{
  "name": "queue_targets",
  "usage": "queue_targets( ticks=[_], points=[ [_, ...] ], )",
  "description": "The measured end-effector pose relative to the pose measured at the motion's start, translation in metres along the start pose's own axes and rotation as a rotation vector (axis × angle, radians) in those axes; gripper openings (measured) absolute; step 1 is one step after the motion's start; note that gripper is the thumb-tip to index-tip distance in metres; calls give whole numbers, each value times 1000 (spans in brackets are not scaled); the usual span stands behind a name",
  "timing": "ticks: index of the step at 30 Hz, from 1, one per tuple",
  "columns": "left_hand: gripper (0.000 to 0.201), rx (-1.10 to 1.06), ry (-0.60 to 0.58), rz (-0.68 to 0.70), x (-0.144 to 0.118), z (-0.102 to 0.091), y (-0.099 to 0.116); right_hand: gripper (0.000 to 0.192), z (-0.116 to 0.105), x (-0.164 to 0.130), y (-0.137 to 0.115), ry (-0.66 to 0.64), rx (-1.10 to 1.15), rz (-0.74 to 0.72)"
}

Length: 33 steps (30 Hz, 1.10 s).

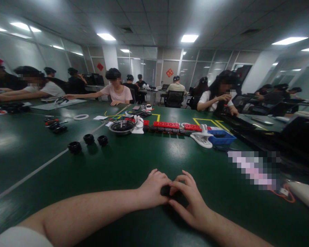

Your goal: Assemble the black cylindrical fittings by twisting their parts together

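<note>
Bottom centre: left hand [154,190] and right hand [189,202] meet on green table [134,161], fingers curled around small dark object [167,190], mostly hidden. Mid left: three black rings [89,139]. Further, centre: red strips [166,124], white clamp [202,137], blue tray [221,137].

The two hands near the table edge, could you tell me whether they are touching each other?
Touching. In the head view the left hand and right hand meet at the fingertips, closed together around a small dark object on the green table, with no gap showing between them.
</note>
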State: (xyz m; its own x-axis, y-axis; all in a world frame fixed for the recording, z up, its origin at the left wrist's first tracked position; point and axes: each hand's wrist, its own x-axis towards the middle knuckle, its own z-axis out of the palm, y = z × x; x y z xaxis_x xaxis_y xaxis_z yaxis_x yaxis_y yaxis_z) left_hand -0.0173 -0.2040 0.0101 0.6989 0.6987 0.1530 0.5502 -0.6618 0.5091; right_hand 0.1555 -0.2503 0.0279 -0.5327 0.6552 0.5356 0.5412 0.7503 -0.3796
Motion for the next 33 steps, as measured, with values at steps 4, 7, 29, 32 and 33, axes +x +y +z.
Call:
queue_targets(
  ticks=[4, 7, 29, 32, 33],
  points=[
    [32, 17, 7, 17, 0, 0, 0, 42, -2, -4, 2, 24, -19, -30],
    [33, 37, 13, 15, 0, -1, 1, 40, -1, -7, 7, 69, -59, -26],
    [35, 45, 52, 28, 1, 0, 1, 47, 12, -1, 15, 123, -135, 290],
    [36, 43, 50, 30, 1, -1, 1, 46, 12, 0, 14, 118, -101, 279],
    [35, 44, 48, 33, 1, -1, 1, 45, 12, 0, 14, 120, -89, 263]
  ],
)
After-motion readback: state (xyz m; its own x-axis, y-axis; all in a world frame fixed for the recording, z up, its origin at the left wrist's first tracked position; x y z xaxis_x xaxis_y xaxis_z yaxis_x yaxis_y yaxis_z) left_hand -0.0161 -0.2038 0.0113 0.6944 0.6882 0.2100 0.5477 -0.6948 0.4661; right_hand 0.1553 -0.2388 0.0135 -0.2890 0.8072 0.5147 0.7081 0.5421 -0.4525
